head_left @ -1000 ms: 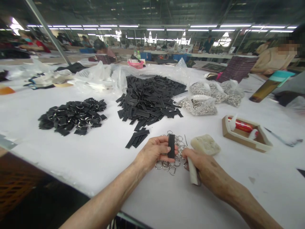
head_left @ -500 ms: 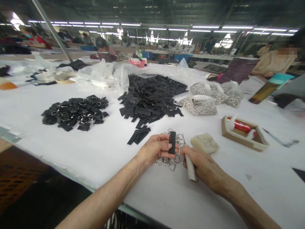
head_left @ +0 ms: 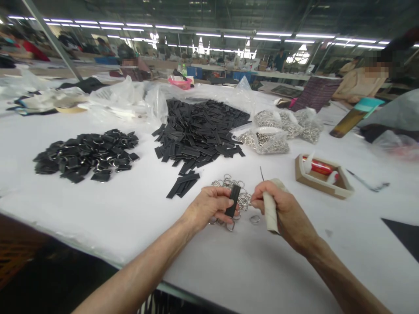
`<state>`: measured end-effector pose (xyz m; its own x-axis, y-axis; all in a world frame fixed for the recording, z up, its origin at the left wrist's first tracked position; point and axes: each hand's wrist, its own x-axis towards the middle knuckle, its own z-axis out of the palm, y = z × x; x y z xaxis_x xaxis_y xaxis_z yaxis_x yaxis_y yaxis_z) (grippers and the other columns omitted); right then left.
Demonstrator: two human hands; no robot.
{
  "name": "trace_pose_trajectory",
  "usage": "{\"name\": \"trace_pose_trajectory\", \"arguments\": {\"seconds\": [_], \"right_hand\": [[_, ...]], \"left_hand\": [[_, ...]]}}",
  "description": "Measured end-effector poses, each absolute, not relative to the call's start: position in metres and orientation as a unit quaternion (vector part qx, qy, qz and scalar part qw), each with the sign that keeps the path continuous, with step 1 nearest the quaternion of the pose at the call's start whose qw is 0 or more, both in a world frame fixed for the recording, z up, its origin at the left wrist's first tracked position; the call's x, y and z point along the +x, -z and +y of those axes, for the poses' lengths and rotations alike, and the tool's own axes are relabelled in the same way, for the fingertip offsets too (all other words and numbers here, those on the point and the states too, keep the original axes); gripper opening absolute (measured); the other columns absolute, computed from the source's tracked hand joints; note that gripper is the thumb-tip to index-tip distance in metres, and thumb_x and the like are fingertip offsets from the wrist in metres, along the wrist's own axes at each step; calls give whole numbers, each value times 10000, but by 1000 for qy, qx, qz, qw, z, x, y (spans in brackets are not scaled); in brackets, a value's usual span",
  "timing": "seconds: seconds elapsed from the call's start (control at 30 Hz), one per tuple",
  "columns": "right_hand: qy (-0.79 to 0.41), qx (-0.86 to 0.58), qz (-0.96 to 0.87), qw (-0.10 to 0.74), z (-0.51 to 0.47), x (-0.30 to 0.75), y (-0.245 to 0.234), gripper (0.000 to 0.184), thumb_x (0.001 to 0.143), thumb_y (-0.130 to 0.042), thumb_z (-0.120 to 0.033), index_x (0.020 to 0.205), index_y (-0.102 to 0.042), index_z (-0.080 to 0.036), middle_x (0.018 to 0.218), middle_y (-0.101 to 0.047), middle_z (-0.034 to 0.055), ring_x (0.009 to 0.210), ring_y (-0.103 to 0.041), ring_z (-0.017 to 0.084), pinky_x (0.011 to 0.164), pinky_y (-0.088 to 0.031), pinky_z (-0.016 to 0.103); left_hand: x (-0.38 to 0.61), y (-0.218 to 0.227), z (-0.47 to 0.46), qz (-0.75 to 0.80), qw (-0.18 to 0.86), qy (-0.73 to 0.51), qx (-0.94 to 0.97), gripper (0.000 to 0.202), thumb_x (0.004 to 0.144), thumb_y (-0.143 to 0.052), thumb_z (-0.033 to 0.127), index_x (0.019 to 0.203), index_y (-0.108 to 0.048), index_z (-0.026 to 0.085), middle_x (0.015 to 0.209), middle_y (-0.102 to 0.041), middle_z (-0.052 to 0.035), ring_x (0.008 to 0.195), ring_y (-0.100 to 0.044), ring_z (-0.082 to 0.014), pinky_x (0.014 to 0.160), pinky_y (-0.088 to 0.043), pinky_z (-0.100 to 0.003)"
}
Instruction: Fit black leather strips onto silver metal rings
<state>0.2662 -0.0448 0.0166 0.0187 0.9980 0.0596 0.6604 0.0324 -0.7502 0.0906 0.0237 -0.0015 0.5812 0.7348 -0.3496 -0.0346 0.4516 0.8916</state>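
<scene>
My left hand (head_left: 212,204) grips a flat black strip (head_left: 233,201) upright between thumb and fingers. Beneath and beside it lies a small heap of metal D-rings (head_left: 244,200). My right hand (head_left: 278,207) is closed around an awl-like tool with a pale wrapped handle (head_left: 271,213); its thin metal point sticks up beyond the fingers. Whether the right thumb and forefinger also pinch a ring I cannot tell. A single D-ring (head_left: 254,219) rests apart, just below the right fingertips. The pale block behind the right hand is mostly hidden.
A big pile of black strips (head_left: 199,131) lies at the centre, with a few strips (head_left: 183,184) nearer. To the left are strips folded onto rings (head_left: 88,155). Bags of rings (head_left: 266,140), a tray (head_left: 327,185) with a red tube and a bottle (head_left: 355,117) stand right.
My right hand has risen and moved away from the left, its tool's point now showing above the ring heap. The left hand still holds the strip, now tilted. The view has shifted right.
</scene>
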Motion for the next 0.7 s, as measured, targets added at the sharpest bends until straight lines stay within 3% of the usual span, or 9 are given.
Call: {"name": "trace_pose_trajectory", "arguments": {"seconds": [0.1, 0.3, 0.7], "right_hand": [[-248, -644, -662, 293, -46, 271, -23, 67, 782, -457, -167, 794, -495, -221, 738, -556, -12, 654, -492, 129, 551, -362, 225], [-237, -601, -753, 130, -53, 283, -35, 162, 759, -411, -69, 781, -472, -218, 687, -527, -37, 620, -445, 110, 558, -317, 219], [-129, -619, -773, 53, -53, 263, -6, 161, 745, -401, -48, 793, -412, -201, 713, -479, 11, 589, -394, 131, 519, -242, 246]], "left_hand": [[92, 1, 22, 389, 750, -259, 468, 124, 676, -589, 109, 797, -613, 102, 702, -653, -82, 637, -636, -173, 503, -541, -249], [92, -2, 24, 393, 734, -270, 484, 109, 690, -582, 108, 793, -616, 99, 746, -657, -80, 640, -633, -154, 530, -544, -248], [90, -4, 25, 378, 736, -277, 489, 104, 704, -559, 104, 774, -635, 92, 710, -660, -89, 601, -622, -145, 531, -535, -246]]}}
